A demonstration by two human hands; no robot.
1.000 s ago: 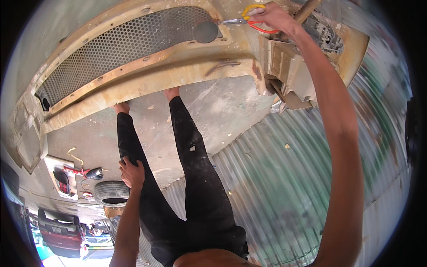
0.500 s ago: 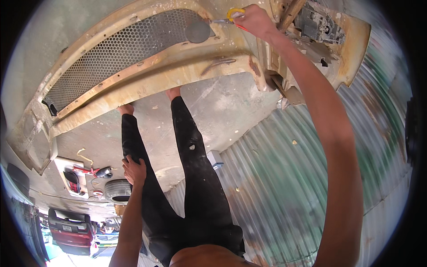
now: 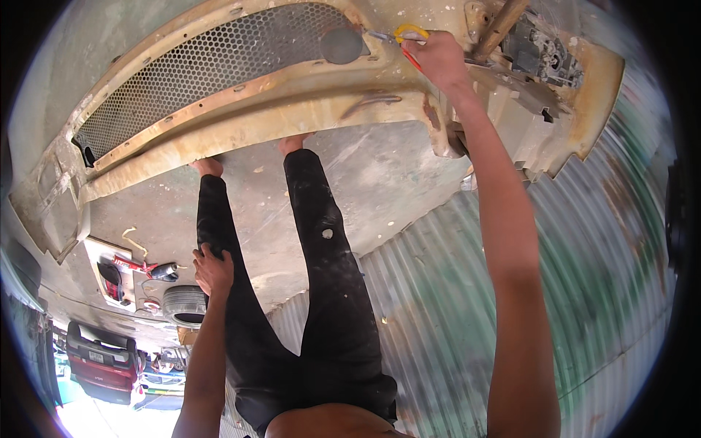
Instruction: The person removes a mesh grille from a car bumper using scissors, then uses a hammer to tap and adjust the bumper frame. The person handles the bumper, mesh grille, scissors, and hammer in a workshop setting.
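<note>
I have the fingers of my right hand [image 3: 440,62] curled snugly round the handles of the scissors [image 3: 411,31], at the far side, over the panel [image 3: 292,115]. The blades point left, toward the right end of the mesh [image 3: 219,62], just beside the disc [image 3: 342,45]; whether the tips touch, I can't tell. My left hand [image 3: 213,271] lies on the left trouser leg [image 3: 213,219], fingers loosely bent. Left of it, a tyre [image 3: 184,304] rests on the floor [image 3: 255,212]; a car [image 3: 102,365] stands well apart on the left. Corrugated sheeting [image 3: 431,314] spreads across the right
</note>
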